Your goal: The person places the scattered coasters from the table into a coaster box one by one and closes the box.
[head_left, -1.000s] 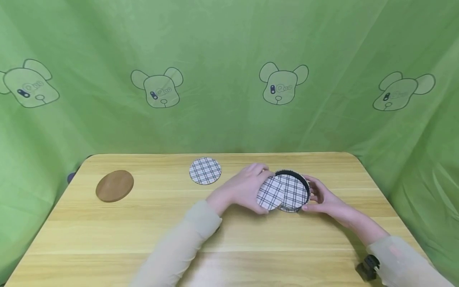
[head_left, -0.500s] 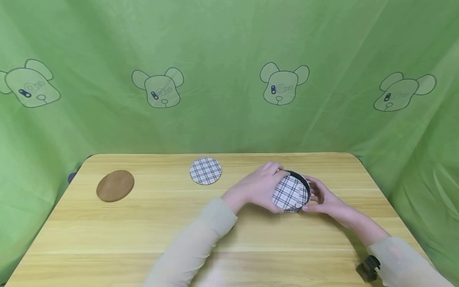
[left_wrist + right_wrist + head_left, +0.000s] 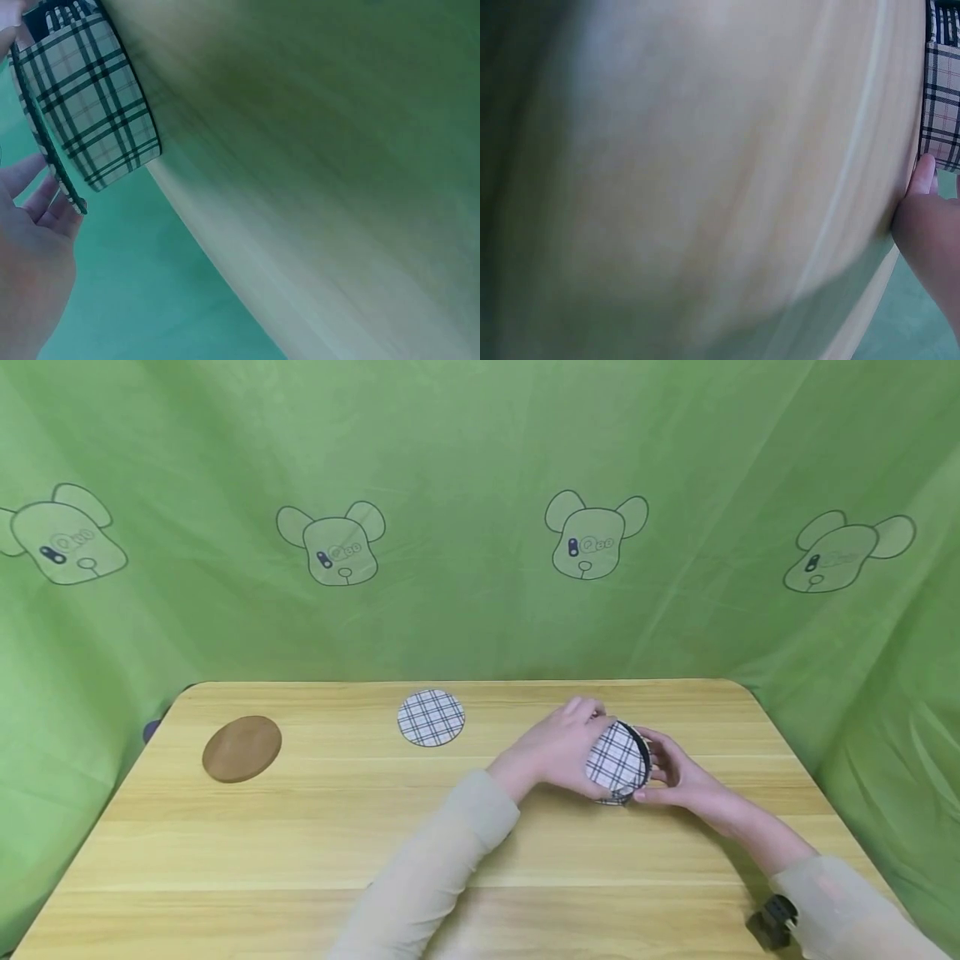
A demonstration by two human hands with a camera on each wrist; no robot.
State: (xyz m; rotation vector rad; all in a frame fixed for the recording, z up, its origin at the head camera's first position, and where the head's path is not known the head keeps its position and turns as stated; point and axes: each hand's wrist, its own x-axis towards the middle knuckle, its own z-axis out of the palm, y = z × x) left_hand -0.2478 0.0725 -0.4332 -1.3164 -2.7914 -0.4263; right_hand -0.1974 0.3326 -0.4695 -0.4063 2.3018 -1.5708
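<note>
My left hand (image 3: 566, 747) pinches a round plaid coaster (image 3: 615, 758) by its edge, thumb at the near side and fingers at the far side. The coaster lies over the opening of a round plaid coaster holder (image 3: 97, 97) with a dark inner wall. In the left wrist view the coaster is slightly tilted and a narrow gap shows between it and the holder's wall. Striped edges of coasters show through a cutout in the wall. On the right side, my right hand (image 3: 675, 777) grips the holder with thumb and fingers; the right wrist view catches only part of this.
Another plaid coaster (image 3: 431, 717) lies flat near the back middle of the wooden table (image 3: 300, 843). A round brown disc (image 3: 242, 749) lies at the left. Green curtains (image 3: 465, 610) surround the table. A small black device (image 3: 772, 922) sits by the right sleeve.
My left hand has moved right, bringing its coaster from the holder's left side to over the opening, where it now covers most of it. My right hand and the holder have stayed put.
</note>
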